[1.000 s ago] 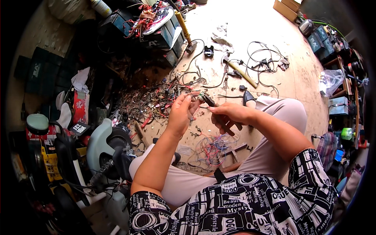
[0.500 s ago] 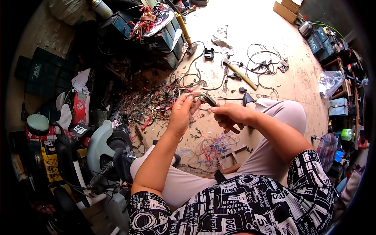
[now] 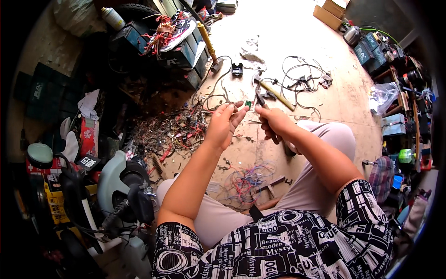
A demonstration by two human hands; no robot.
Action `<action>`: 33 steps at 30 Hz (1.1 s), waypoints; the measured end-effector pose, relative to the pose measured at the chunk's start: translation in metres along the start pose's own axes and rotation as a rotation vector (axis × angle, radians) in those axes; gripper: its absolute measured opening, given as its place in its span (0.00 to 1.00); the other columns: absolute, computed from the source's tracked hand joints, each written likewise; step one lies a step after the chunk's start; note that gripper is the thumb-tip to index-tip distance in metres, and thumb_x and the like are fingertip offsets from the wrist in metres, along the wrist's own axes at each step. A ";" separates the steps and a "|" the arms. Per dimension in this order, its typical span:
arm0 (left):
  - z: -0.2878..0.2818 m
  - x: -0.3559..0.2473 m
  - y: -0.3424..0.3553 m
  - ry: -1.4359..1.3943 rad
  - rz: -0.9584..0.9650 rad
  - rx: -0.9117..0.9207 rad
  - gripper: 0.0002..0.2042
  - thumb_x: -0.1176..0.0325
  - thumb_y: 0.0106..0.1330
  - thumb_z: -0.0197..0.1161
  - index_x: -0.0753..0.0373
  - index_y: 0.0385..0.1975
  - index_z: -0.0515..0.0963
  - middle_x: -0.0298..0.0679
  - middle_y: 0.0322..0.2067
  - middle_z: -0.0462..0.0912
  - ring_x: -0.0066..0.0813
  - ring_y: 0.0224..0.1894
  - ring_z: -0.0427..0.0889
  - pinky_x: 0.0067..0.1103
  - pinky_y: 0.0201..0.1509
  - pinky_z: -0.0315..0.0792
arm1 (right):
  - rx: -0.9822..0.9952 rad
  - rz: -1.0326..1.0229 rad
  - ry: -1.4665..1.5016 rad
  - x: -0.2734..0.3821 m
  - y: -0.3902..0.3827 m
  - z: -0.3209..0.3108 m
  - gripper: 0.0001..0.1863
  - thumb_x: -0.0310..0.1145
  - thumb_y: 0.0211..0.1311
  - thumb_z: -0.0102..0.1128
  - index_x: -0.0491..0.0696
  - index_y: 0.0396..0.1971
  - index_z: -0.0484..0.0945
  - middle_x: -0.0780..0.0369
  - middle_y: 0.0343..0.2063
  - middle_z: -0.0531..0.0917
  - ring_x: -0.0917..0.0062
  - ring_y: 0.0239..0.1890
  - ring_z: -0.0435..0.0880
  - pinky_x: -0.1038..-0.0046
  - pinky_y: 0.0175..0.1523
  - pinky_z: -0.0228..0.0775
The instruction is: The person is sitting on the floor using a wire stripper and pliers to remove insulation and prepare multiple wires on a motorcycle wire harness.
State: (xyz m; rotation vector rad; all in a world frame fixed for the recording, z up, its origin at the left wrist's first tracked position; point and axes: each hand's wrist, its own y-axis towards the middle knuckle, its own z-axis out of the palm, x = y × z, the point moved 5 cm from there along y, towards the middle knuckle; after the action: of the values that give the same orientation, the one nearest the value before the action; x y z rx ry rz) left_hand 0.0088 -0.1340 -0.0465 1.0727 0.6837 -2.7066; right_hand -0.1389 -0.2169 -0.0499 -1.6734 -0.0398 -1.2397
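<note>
Between the fingertips of my left hand (image 3: 222, 124) is a small green circuit board (image 3: 248, 104), its edge sticking out toward the right. My right hand (image 3: 275, 122) is wrapped round a pair of pliers (image 3: 260, 96). Their dark jaws point up and away, just right of the board and apart from it, and the handle ends show below my fingers. Under both hands, a tangle of thin red and blue wires (image 3: 248, 182) lies on the floor between my legs.
Scrap bits and wire pieces (image 3: 172, 130) cover the floor at left. Ahead lie a hammer with a yellow handle (image 3: 278, 95), looped black cables (image 3: 302, 81) and a small black plastic part (image 3: 237, 69). A grey-green wheeled frame (image 3: 111, 181) stands near left; shelves (image 3: 413, 116) line the right.
The pliers have come away from the board and swung to point upward. My left hand has turned, so the board's green face shows more. The whole view has shifted slightly.
</note>
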 end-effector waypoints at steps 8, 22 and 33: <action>-0.028 0.000 0.002 0.482 -0.016 -0.169 0.11 0.63 0.72 0.47 0.64 0.40 0.72 0.35 0.30 0.80 0.25 0.32 0.81 0.21 0.39 0.76 | -0.141 -0.154 0.290 0.011 0.014 -0.012 0.20 0.50 0.65 0.50 0.46 0.27 0.70 0.64 0.22 0.74 0.75 0.23 0.76 0.73 0.32 0.73; -0.143 0.145 -0.085 1.702 -0.398 0.332 0.28 0.52 0.63 0.55 0.61 0.59 0.66 0.53 0.55 0.70 0.49 0.55 0.71 0.34 0.58 0.67 | 0.158 -0.276 0.299 0.063 -0.074 0.035 0.21 0.50 0.68 0.45 0.45 0.35 0.74 0.63 0.27 0.77 0.75 0.30 0.81 0.76 0.39 0.73; -0.236 0.198 -0.062 1.655 -0.488 0.196 0.18 0.59 0.60 0.58 0.64 0.46 0.76 0.53 0.43 0.78 0.50 0.48 0.76 0.37 0.51 0.70 | 0.141 -0.280 0.321 0.067 -0.102 0.046 0.20 0.46 0.67 0.45 0.42 0.37 0.71 0.59 0.28 0.75 0.69 0.33 0.80 0.70 0.35 0.74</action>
State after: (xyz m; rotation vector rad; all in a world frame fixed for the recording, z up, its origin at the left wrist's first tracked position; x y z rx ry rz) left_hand -0.0104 0.0358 -0.3098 3.4514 0.8222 -1.4650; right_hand -0.1305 -0.1672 0.0707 -1.3631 -0.1661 -1.6654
